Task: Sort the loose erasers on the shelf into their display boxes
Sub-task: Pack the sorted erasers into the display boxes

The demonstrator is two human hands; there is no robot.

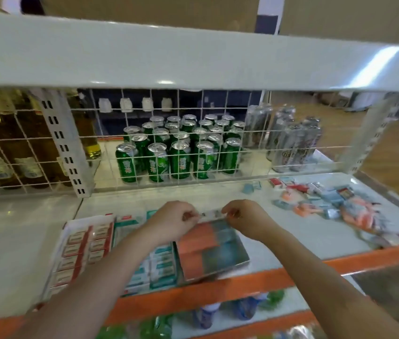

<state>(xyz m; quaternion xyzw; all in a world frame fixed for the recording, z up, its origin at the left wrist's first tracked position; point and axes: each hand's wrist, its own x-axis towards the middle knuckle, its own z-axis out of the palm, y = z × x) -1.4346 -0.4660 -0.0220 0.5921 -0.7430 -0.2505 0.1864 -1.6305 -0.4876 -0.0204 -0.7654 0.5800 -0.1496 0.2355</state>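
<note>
My left hand [176, 220] and right hand [244, 216] pinch the back flap [211, 214] of the orange-and-blue eraser box [211, 248], steadying it for sorting.

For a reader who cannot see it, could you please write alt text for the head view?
Both hands, left hand and right hand, pinch the back flap of an orange-and-teal display box on a white shelf; loose erasers lie at right.
</note>
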